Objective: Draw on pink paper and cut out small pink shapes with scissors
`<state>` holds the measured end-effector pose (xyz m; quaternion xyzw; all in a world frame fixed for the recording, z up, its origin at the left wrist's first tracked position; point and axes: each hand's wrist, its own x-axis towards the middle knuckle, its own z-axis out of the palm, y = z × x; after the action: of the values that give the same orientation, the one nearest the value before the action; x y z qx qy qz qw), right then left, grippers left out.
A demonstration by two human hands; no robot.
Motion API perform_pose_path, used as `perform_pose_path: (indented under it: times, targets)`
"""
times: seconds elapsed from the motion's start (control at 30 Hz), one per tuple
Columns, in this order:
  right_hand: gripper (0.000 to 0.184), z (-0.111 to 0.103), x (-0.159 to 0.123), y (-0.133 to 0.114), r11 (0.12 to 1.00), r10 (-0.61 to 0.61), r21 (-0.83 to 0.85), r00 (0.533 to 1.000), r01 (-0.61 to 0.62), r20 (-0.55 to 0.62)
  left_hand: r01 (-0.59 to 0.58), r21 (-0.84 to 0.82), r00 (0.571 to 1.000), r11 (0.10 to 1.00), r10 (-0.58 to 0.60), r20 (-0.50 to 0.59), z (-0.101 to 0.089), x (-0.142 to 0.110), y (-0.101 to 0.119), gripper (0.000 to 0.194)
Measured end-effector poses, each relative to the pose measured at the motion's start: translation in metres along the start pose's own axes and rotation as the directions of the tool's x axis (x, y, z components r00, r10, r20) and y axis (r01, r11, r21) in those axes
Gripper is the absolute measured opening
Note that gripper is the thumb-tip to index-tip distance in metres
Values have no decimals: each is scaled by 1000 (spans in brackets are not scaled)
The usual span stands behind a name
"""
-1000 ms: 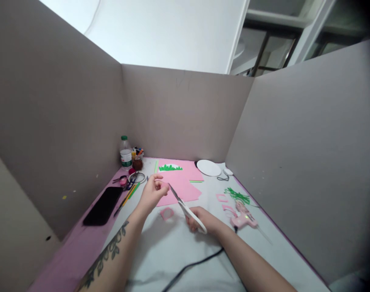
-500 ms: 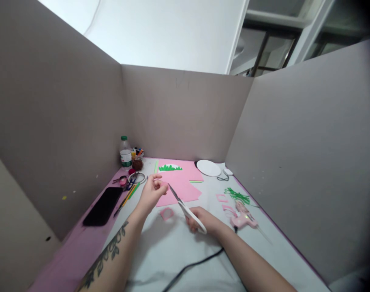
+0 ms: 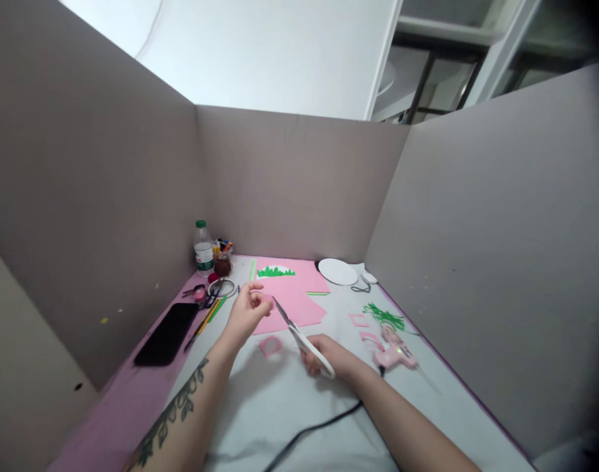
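My right hand (image 3: 323, 354) is wrapped round the white handles of a pair of scissors (image 3: 303, 341), whose blades point up and to the left. Just left of the blade tips, my left hand (image 3: 248, 308) pinches a small piece of pink paper (image 3: 268, 300), mostly hidden by the fingers and hard to tell from the pink sheets (image 3: 289, 308) behind. Below the hands, a pink square offcut with a round hole (image 3: 269, 346) lies on the white table cover. At the back, a white shape with a green grass-like edge (image 3: 276, 271) rests on the pink sheet.
On the right are a pink glue gun (image 3: 395, 354), pink offcuts (image 3: 371, 339) and green strips (image 3: 384, 316). A black cable (image 3: 313, 427) crosses the front. At left lie a phone (image 3: 167, 333) and pencils (image 3: 203, 322); a bottle (image 3: 203, 249) stands behind. A white disc (image 3: 337, 271) lies at the back.
Both hands and the scissors stay almost in the same place. Less of the pink piece shows at my left fingertips now.
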<state>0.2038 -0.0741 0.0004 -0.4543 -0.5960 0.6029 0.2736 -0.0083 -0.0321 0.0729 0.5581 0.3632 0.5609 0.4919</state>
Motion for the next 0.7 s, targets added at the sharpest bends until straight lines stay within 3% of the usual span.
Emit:
perform_pose_path:
  times: [0.7]
  targets:
    - [9, 1, -1, -2, 1000, 17, 20, 1000, -17, -5, -10, 25, 1000, 1000, 10, 23, 0, 0, 0, 33]
